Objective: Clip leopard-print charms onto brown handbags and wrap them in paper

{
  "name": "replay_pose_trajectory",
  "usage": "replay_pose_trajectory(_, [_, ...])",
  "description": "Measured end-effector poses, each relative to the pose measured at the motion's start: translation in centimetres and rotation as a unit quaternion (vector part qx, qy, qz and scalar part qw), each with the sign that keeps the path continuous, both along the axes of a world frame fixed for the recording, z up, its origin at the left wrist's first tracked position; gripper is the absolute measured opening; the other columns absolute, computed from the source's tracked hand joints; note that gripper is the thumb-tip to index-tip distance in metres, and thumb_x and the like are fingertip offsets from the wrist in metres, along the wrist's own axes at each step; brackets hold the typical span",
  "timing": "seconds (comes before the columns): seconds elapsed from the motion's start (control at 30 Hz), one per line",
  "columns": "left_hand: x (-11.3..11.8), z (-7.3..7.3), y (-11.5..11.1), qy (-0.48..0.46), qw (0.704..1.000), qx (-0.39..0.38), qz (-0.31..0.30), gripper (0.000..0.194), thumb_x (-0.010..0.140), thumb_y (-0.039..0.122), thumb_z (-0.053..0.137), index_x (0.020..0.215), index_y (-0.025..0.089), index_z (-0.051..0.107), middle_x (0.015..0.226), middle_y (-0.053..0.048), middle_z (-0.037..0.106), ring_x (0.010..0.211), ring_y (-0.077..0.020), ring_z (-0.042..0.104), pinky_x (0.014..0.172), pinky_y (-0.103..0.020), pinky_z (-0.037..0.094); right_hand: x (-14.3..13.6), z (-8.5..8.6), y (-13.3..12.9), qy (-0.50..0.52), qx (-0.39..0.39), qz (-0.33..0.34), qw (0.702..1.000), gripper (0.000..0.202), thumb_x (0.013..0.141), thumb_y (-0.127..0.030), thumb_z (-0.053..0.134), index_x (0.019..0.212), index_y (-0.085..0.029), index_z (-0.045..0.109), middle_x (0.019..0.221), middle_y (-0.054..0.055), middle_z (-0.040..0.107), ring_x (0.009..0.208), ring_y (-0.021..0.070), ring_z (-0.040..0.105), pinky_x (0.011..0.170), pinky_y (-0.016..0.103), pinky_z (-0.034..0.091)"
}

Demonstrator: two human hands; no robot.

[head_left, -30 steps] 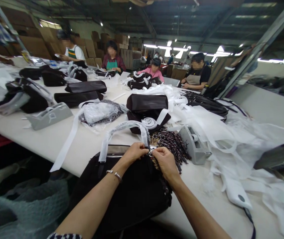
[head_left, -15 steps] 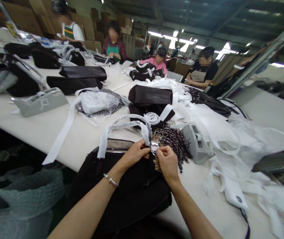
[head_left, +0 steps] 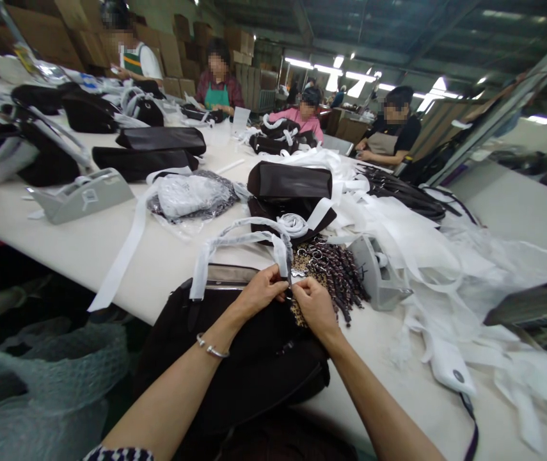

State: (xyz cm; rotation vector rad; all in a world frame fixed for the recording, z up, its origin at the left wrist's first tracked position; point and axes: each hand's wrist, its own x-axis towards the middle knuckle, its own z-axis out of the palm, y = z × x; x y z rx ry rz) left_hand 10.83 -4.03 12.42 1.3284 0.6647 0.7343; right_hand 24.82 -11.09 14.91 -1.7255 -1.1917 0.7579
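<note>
A dark handbag [head_left: 249, 358] stands at the table's near edge, its zipped top facing up. White wrapping covers its raised handles [head_left: 239, 234]. My left hand [head_left: 261, 291] is closed in a pinch on the handle's base at the bag's right end. Close beside it, my right hand [head_left: 314, 306] pinches at the same spot; what lies between its fingertips is too small to make out. Just behind my right hand lies a heap of patterned cords with metal rings [head_left: 335, 272].
Two grey tape dispensers, one on the left [head_left: 84, 195] and one on the right [head_left: 379, 275], stand on the table. Behind are dark bags [head_left: 290, 182] and a plastic-wrapped bundle [head_left: 191, 195]. White strips [head_left: 407, 243] and a white corded device [head_left: 450, 365] lie right. Several people work across the table.
My right hand has moved slightly left and up, closer to my left hand. The metal ring seen between my hands before is now hardly visible. My left hand stays at the handle's base.
</note>
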Motion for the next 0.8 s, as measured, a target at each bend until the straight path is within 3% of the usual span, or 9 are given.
replay_pose_trajectory(0.13, [-0.2, 0.2, -0.1, 0.001, 1.000, -0.010, -0.017, 0.024, 0.077, 0.030, 0.067, 0.093, 0.013, 0.060, 0.081, -0.001, 0.062, 0.062, -0.0091, 0.057, 0.059, -0.022, 0.050, 1.6, 0.3, 0.5, 0.227, -0.139, 0.096, 0.959, 0.040, 0.071, -0.055, 0.068, 0.075, -0.020, 0.051, 0.054, -0.006, 0.055, 0.035, 0.0046, 0.032, 0.036, 0.020, 0.021])
replay_pose_trajectory(0.2, [-0.2, 0.2, 0.0, 0.002, 1.000, -0.017, -0.017, 0.028, 0.075, 0.033, 0.068, 0.092, 0.013, 0.059, 0.080, -0.001, 0.062, 0.063, -0.0095, 0.058, 0.061, -0.023, 0.051, 1.7, 1.0, 0.3, 0.254, -0.151, 0.120, 0.948, 0.041, 0.070, -0.055, 0.070, 0.077, -0.018, 0.052, 0.060, -0.004, 0.059, 0.037, 0.0038, 0.037, 0.035, 0.017, 0.024])
replay_pose_trajectory(0.3, [-0.1, 0.1, 0.3, 0.010, 1.000, -0.025, 0.006, 0.029, 0.073, 0.034, 0.070, 0.089, 0.014, 0.057, 0.078, 0.001, 0.060, 0.064, -0.0097, 0.059, 0.063, -0.023, 0.052, 0.9, 2.7, -0.9, 0.223, -0.135, 0.135, 0.956, 0.039, 0.075, -0.045, 0.069, 0.099, -0.017, 0.057, 0.072, 0.000, 0.062, 0.052, 0.0101, 0.057, 0.041, 0.019, 0.043])
replay_pose_trajectory(0.37, [-0.2, 0.3, 0.3, 0.029, 0.999, -0.030, 0.033, 0.029, 0.073, 0.035, 0.070, 0.086, 0.016, 0.053, 0.074, 0.002, 0.058, 0.063, -0.0098, 0.060, 0.063, -0.024, 0.053, 0.1, 3.9, -2.2, 0.209, -0.142, 0.137, 0.958, 0.048, 0.077, -0.035, 0.067, 0.119, -0.018, 0.050, 0.078, -0.001, 0.060, 0.060, 0.0150, 0.064, 0.045, 0.026, 0.053])
replay_pose_trajectory(0.43, [-0.6, 0.6, -0.1, 0.062, 0.996, -0.036, 0.057, 0.029, 0.075, 0.038, 0.067, 0.083, 0.017, 0.050, 0.070, 0.003, 0.057, 0.060, -0.0103, 0.060, 0.057, -0.023, 0.053, -0.5, 4.8, -3.5, 0.213, -0.152, 0.132, 0.956, 0.054, 0.078, -0.026, 0.065, 0.126, -0.019, 0.042, 0.083, 0.000, 0.058, 0.063, 0.0172, 0.067, 0.049, 0.031, 0.057])
replay_pose_trajectory(0.53, [-1.7, 1.6, -1.6, 0.123, 0.990, -0.034, 0.051, 0.030, 0.079, 0.044, 0.062, 0.078, 0.016, 0.053, 0.065, 0.001, 0.057, 0.054, -0.0111, 0.057, 0.046, -0.020, 0.049, -0.8, 5.5, -4.8, 0.228, -0.155, 0.122, 0.953, 0.046, 0.077, -0.018, 0.061, 0.120, -0.017, 0.043, 0.089, 0.002, 0.057, 0.067, 0.0174, 0.069, 0.056, 0.033, 0.060])
replay_pose_trajectory(0.67, [-2.8, 2.9, -4.5, 0.164, 0.986, -0.023, -0.011, 0.038, 0.078, 0.051, 0.061, 0.072, 0.014, 0.060, 0.059, 0.002, 0.053, 0.048, -0.0113, 0.054, 0.040, -0.022, 0.048, -0.8, 5.8, -5.3, 0.202, -0.157, 0.131, 0.958, 0.041, 0.079, -0.016, 0.056, 0.118, -0.016, 0.044, 0.091, 0.004, 0.060, 0.070, 0.0167, 0.070, 0.062, 0.033, 0.059])
replay_pose_trajectory(0.73, [-2.6, 3.2, -5.8, 0.158, 0.986, -0.045, -0.031, 0.038, 0.077, 0.052, 0.062, 0.074, 0.014, 0.061, 0.063, 0.001, 0.057, 0.051, -0.0121, 0.057, 0.044, -0.023, 0.050, -0.6, 6.1, -5.4, 0.114, -0.147, 0.155, 0.970, 0.044, 0.080, -0.016, 0.055, 0.123, -0.018, 0.044, 0.090, 0.003, 0.064, 0.067, 0.0156, 0.068, 0.062, 0.030, 0.056])
replay_pose_trajectory(0.8, [-2.3, 3.4, -6.7, 0.146, 0.985, -0.086, -0.026, 0.038, 0.075, 0.052, 0.064, 0.076, 0.014, 0.058, 0.066, -0.001, 0.061, 0.056, -0.0135, 0.061, 0.050, -0.024, 0.052, -0.4, 6.7, -5.9, -0.036, -0.119, 0.170, 0.978, 0.048, 0.078, -0.015, 0.057, 0.125, -0.021, 0.047, 0.086, 0.002, 0.066, 0.067, 0.0159, 0.067, 0.064, 0.030, 0.051])
